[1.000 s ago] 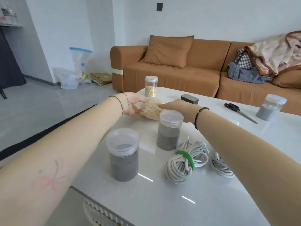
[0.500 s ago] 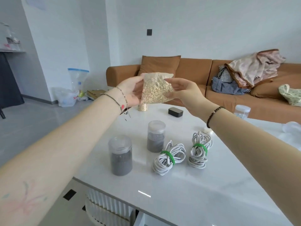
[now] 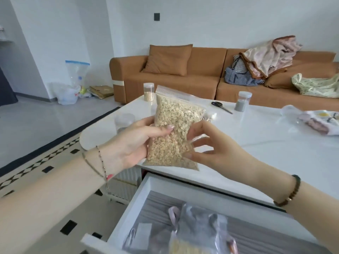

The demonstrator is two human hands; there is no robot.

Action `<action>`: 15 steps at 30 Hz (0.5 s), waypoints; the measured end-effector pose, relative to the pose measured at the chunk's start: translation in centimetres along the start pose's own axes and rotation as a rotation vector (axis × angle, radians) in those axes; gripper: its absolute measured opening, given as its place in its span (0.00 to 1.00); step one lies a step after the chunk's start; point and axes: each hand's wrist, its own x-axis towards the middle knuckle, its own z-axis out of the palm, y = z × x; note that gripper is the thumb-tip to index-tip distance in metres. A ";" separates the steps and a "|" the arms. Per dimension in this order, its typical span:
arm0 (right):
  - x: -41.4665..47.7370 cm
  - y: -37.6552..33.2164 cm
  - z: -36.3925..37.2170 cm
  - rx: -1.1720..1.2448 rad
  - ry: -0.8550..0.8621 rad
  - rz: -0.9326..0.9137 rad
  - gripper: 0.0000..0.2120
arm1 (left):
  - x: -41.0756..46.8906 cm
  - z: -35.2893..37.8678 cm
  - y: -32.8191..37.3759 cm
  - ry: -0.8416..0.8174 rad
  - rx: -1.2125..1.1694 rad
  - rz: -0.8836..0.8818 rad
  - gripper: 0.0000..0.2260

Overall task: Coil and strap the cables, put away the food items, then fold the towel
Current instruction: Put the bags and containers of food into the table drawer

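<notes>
While both arms reach out over the near edge of the white table [image 3: 256, 143], the clear bag of oats [image 3: 176, 132] is held upright in the air between them. It is above the table's near rim and the open drawer [image 3: 145, 198] below it. The left hand [image 3: 135, 142] grasps the bag's left side, with the thumb laid across the front and the fingers wrapped behind. The right hand [image 3: 211, 149] pinches the right edge, thumb at the lower corner and fingertips curled against the plastic higher up. I cannot tell whether the zip strip along the top is sealed.

The drawer stands pulled out toward the near side. Inside it, several clear packets [image 3: 201, 228] lie on a grey striped liner, too blurred for me to make out their contents.

On the table, a lidded jar of pale flakes [image 3: 149, 92] stands at the far left, just left of the bag's top corner. A second lidded jar [image 3: 124, 121] sits just behind the left hand. Black scissors [image 3: 221, 106] lie farther back to the right, near a jar with grey contents [image 3: 243, 101]. A patterned towel [image 3: 321, 123] lies crumpled at the table's right edge. Beyond the table stands a brown sofa [image 3: 201, 77] with a cushion [image 3: 167, 59] on its left seat and heaped cloth on the right.
</notes>
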 end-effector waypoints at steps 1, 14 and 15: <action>-1.5 0.5 0.6 -0.005 -0.006 0.026 0.13 | -1.1 0.2 -1.3 -0.007 0.007 -0.024 0.26; -11.0 7.0 8.7 -0.080 -0.232 0.194 0.14 | -6.0 -1.4 -12.2 -0.152 0.421 -0.407 0.15; -10.9 7.6 9.3 -0.086 -0.260 0.220 0.14 | -5.7 -1.7 -12.8 -0.153 0.501 -0.423 0.13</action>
